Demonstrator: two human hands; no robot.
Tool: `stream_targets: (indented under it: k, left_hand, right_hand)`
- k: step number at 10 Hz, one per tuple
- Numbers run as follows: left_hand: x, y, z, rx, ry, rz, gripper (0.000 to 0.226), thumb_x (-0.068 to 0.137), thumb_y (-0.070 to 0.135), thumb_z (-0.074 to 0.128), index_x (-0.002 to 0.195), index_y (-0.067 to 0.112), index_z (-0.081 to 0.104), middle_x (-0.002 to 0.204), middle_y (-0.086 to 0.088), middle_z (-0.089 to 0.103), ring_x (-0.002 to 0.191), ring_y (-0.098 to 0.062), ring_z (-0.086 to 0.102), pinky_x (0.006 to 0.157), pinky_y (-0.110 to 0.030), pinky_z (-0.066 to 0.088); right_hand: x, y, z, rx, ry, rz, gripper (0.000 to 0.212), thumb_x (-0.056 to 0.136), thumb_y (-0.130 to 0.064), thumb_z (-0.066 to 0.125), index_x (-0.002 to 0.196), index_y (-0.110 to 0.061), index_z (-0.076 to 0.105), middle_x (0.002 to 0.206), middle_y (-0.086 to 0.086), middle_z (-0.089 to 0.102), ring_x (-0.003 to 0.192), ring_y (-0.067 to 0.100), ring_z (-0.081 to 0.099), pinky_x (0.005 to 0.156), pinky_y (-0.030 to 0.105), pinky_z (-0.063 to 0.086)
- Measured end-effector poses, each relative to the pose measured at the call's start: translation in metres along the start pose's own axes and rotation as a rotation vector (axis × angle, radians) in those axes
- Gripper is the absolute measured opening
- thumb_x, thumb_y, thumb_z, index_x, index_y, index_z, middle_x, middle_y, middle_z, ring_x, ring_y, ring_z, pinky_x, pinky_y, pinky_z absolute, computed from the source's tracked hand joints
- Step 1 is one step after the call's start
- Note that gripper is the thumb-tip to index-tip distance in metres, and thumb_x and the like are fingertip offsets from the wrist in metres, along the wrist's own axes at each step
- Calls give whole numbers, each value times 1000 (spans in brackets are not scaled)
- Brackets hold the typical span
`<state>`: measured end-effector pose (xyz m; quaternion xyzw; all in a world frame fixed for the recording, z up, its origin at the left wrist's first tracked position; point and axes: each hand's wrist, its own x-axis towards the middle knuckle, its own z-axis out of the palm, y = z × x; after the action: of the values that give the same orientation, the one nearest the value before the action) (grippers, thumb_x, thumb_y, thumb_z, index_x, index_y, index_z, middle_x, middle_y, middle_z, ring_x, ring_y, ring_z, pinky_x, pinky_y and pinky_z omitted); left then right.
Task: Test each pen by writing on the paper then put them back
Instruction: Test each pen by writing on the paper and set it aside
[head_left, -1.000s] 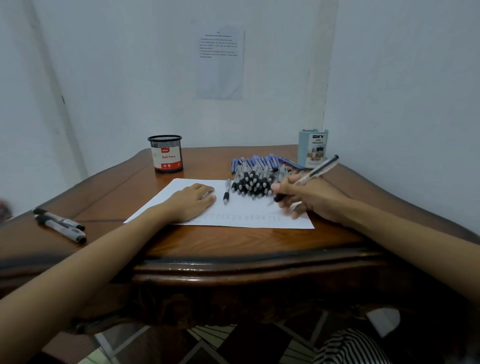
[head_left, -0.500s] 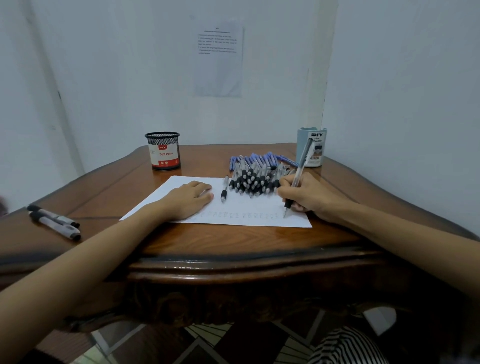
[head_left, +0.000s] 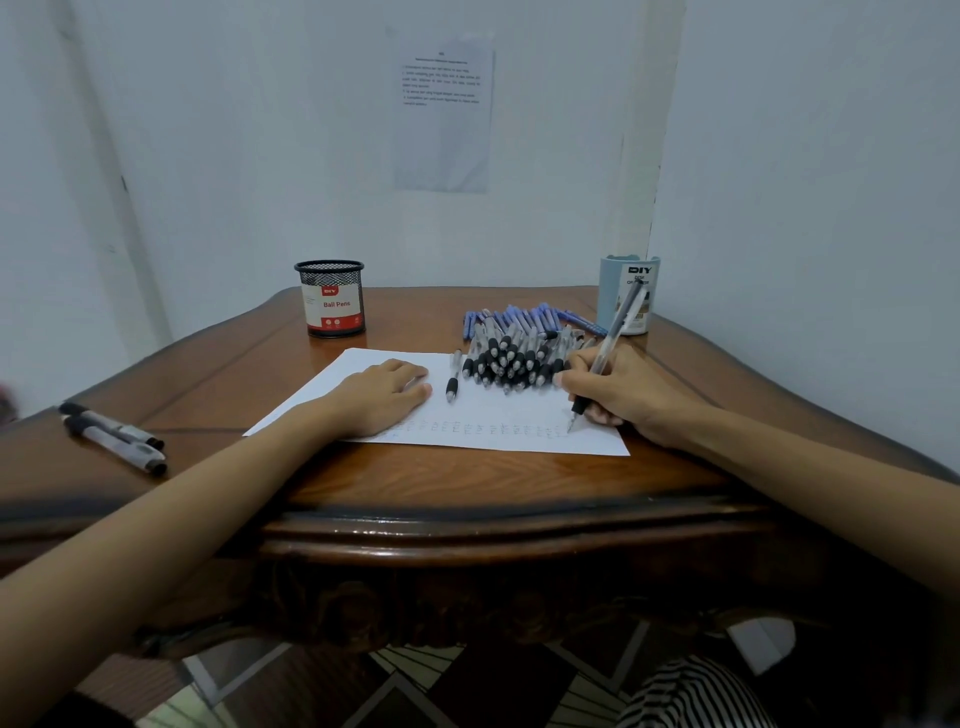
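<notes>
A white sheet of paper (head_left: 498, 415) lies on the wooden table (head_left: 467, 483), with a row of small pen marks along its near edge. My right hand (head_left: 623, 389) grips a clear pen with a black grip (head_left: 605, 348), nearly upright, its tip on the paper at the right end of the row. Flat on the left part of the sheet rests my left hand (head_left: 384, 395), fingers straight. One single pen (head_left: 453, 375) lies on the paper between my hands. A heap of black-grip and blue pens (head_left: 519, 343) sits at the far edge of the sheet.
A black mesh cup labelled Ball Pens (head_left: 330, 299) stands at the back left. A light blue organiser cup (head_left: 628, 293) stands at the back right by the wall. Two markers (head_left: 114, 436) lie at the table's left. Walls close in behind and to the right.
One second ago my right hand held the pen slanted above the heap; it brought the tip down onto the paper's right end. My left hand stayed flat on the sheet.
</notes>
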<state>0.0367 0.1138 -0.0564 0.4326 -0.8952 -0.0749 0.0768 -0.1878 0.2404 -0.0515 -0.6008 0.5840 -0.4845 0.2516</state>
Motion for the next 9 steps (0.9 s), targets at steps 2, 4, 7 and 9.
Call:
stream_targets:
  k: [2, 4, 7, 9]
  left_hand:
    - [0, -1, 1, -2, 3, -2, 48, 101, 38, 25, 145, 19, 28, 152, -4, 25, 138, -21, 26, 113, -35, 18]
    - [0, 0, 1, -4, -2, 1, 48, 101, 38, 25, 145, 19, 27, 152, -3, 25, 138, -21, 26, 112, -34, 18]
    - [-1, 1, 1, -4, 4, 2, 48, 101, 38, 25, 145, 19, 27, 152, -3, 25, 138, -21, 26, 113, -35, 17]
    - [-1, 0, 0, 4, -2, 2, 48, 101, 38, 24, 145, 19, 27, 153, -4, 24, 139, -21, 25, 113, -35, 17]
  right_hand:
    - [0, -2, 0, 5, 20, 14, 41, 89, 3, 52, 53, -10, 36, 50, 8, 37, 30, 6, 35, 33, 13, 28]
    - [-1, -2, 0, -2, 33, 13, 41, 88, 4, 51, 54, -11, 35, 50, 6, 35, 33, 7, 34, 35, 15, 29]
    - [-1, -4, 0, -20, 71, 6, 41, 88, 5, 50, 54, -11, 33, 50, 5, 32, 34, 6, 32, 36, 15, 28]
    - [-5, -6, 1, -60, 47, -20, 39, 91, -3, 53, 56, -11, 36, 49, 4, 35, 35, 7, 35, 37, 15, 30]
